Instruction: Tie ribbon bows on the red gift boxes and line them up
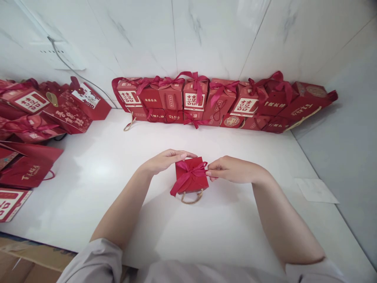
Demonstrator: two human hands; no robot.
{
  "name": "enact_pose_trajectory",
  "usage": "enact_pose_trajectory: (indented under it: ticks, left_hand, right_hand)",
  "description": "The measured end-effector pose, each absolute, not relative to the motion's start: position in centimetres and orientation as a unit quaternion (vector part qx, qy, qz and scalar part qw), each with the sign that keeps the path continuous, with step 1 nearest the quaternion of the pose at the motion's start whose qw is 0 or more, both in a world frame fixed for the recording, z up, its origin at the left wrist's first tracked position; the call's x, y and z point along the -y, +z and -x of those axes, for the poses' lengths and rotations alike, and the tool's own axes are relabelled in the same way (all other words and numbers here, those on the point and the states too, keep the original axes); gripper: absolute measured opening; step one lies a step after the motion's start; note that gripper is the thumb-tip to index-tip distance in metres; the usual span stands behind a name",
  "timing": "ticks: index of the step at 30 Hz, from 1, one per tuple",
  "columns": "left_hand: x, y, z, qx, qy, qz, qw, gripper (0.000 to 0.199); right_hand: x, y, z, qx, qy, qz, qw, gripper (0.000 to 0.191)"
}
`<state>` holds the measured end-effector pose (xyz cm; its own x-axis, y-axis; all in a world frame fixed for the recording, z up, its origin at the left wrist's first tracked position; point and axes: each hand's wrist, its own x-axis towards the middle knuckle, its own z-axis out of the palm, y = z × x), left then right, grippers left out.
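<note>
A small red gift box (pixel 199 184) sits on the white table in front of me. A crimson ribbon (pixel 191 171) is tied in a bow across its top, one tail hanging over the near left corner. A twisted gold cord handle (pixel 192 201) loops out from its near side. My left hand (pixel 168 160) holds the box at its far left corner, with fingers along the back edge and the thumb by the top. On the right side, my right hand (pixel 225 169) is closed, pinching the ribbon's right end between thumb and fingers.
Red gift boxes with ribbons (pixel 196 96) stand stacked in a row against the marbled wall. More red boxes (pixel 29 104) and a red gift bag (pixel 32 165) crowd the left side. A pale flat sheet (pixel 316 190) lies by the right edge. A grey cable (pixel 73 70) runs down the wall.
</note>
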<state>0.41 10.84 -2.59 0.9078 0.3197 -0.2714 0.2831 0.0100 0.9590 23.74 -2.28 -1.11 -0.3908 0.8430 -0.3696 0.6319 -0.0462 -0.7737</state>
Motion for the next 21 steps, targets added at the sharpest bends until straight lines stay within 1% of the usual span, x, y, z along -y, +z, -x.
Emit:
enact_pose_trajectory:
  ticks: [2, 5, 10, 15, 21]
  left_hand:
    - [-11.0, -2.6, -0.2, -0.219, -0.011, -0.701, 0.678, 0.045]
    - [-11.4, -2.8, 0.1, -0.188, -0.024, -0.703, 0.686, 0.038]
    - [-11.7, -3.0, 0.2, -0.144, -0.028, -0.726, 0.672, 0.037]
    - [-12.2, -2.9, 0.5, -0.082, -0.071, -0.746, 0.657, 0.030]
    - [-12.4, -2.4, 1.0, -0.116, -0.073, -0.747, 0.650, 0.034]
  right_hand:
    - [2.3, -1.1, -23.8, 0.681, 0.480, 0.543, 0.110, 0.034]
    - [2.2, -1.2, -23.8, 0.681, 0.480, 0.542, 0.109, 0.034]
    - [2.3, -1.1, -23.7, 0.683, 0.476, 0.543, 0.106, 0.034]
    - [2.4, -0.9, -23.8, 0.673, 0.521, 0.516, 0.100, 0.034]
    - [2.4, -0.4, -23.8, 0.681, 0.501, 0.523, 0.108, 0.035]
